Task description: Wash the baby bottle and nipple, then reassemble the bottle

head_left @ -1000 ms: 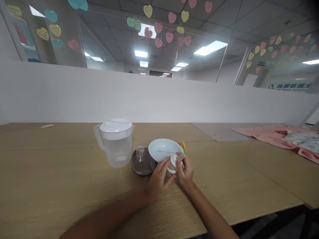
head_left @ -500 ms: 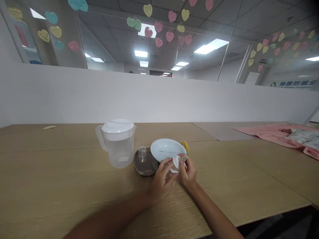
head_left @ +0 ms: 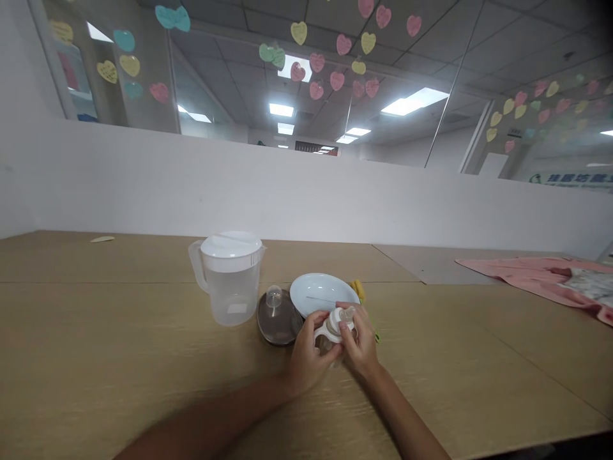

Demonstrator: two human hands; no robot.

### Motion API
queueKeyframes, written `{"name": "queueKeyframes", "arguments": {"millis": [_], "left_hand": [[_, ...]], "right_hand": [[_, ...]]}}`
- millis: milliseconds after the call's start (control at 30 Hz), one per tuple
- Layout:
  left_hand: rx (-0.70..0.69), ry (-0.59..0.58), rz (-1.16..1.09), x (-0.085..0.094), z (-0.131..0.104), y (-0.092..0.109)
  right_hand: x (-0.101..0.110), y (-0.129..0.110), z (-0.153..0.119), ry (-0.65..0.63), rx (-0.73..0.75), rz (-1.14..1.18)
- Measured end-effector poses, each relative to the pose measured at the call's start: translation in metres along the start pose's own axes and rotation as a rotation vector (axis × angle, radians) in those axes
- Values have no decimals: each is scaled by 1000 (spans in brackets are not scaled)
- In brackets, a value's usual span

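Observation:
My left hand (head_left: 310, 351) is wrapped round a clear baby bottle (head_left: 325, 345) with white handles, just in front of the white bowl. My right hand (head_left: 360, 342) grips the white collar (head_left: 336, 317) with a clear teat (head_left: 348, 314), which sits at the bottle's top. Whether the collar is screwed down cannot be made out. The white bowl (head_left: 320, 287) holds a thin rod (head_left: 320, 299). To its left, a clear dome cap (head_left: 274, 296) rests on a dark oval tray (head_left: 282, 326).
A clear pitcher with a white lid (head_left: 233, 287) stands left of the tray. Something yellow (head_left: 358, 290) lies behind the bowl's right side. A pink cloth (head_left: 531, 275) is spread at the far right, and a pale flat piece (head_left: 102, 239) lies at the back left.
The collar and teat have moved from a tilted position beside the bottle top onto it. My right hand has shifted with them, and the bottle's white handle now shows more clearly.

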State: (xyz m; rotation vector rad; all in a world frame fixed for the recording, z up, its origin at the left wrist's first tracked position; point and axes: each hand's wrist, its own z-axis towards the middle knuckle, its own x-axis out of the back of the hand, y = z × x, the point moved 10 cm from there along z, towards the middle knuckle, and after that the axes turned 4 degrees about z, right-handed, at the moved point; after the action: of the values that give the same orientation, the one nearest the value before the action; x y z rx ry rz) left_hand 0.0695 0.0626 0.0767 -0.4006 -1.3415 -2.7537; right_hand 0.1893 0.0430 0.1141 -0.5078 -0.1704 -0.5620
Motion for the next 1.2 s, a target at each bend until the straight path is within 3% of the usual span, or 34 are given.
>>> {"name": "queueKeyframes", "arguments": {"millis": [133, 333, 600, 800, 967, 1200], "left_hand": [[21, -8, 10, -1, 1, -1], [42, -16, 1, 0, 2, 1], [35, -29, 3, -2, 3, 1], [39, -30, -29, -2, 4, 2], [53, -49, -26, -4, 1, -3], [30, -56, -26, -7, -2, -5]], "right_hand": [[-2, -1, 1, -7, -2, -70], [10, 6, -7, 160, -35, -58], [-2, -13, 1, 14, 63, 31], [-7, -8, 4, -71, -18, 61], [-8, -2, -3, -52, 20, 99], [-7, 15, -12, -23, -69, 120]]}}
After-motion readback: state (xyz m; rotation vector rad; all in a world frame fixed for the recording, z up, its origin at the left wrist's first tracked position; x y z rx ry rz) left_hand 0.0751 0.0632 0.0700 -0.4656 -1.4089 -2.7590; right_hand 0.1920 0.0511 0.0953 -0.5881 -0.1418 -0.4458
